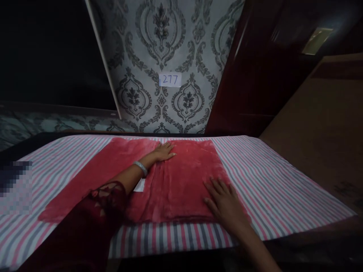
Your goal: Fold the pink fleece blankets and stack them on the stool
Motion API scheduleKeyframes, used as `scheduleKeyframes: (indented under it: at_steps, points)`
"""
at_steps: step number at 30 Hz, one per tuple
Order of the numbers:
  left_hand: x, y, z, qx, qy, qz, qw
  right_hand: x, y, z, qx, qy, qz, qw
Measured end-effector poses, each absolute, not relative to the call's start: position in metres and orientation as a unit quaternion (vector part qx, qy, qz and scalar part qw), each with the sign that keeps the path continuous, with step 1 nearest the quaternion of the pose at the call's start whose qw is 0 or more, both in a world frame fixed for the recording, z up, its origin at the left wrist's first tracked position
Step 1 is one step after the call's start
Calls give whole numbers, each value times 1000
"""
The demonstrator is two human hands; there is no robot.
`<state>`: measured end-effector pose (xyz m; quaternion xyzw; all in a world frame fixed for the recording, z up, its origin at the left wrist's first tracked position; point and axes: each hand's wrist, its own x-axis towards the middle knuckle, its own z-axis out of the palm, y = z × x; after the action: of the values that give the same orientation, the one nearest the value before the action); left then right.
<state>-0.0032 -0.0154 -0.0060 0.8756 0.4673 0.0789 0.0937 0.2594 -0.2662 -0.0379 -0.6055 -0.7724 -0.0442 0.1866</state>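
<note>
A plush red cloth (193,162), perhaps a blanket or garment, lies spread on a striped sheet (272,181), with folded layers and creases running down its middle. My left hand (164,152) rests flat near the cloth's far edge, fingers stretched out, at the top of the centre crease. On the right half, near the cloth's right border, my right hand (224,202) lies with its fingers spread. A small white tag (139,185) shows beside my left forearm, partly covered by it. Neither hand grips anything.
Behind the table stands a patterned wall with a paper label (170,79) reading 277. A dark screen (51,56) hangs at the upper left. To the right are a dark red door panel (249,75) and a brown surface (326,124).
</note>
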Motion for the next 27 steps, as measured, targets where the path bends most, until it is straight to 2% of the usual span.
scheduleKeyframes:
  at_steps: [6, 11, 16, 19, 22, 27]
  points:
    - [-7, -34, 8, 895, 415, 121, 110, 192, -282, -3, -456, -850, 55, 259]
    - [-23, -56, 6, 908, 372, 144, 130, 163, -283, -15, -436, -858, 76, 261]
    - [-30, -61, -5, 903, 365, 175, 143, 166, -280, -26, -439, -808, 120, 375]
    - [-30, -59, -11, 893, 377, 197, 146, 160, -283, -26, -439, -779, 93, 437]
    - [-31, -60, -14, 881, 391, 219, 148, 149, -287, -34, -428, -793, 49, 430]
    - [-33, -63, -16, 870, 403, 242, 151, 139, -292, -47, -452, -819, 35, 353]
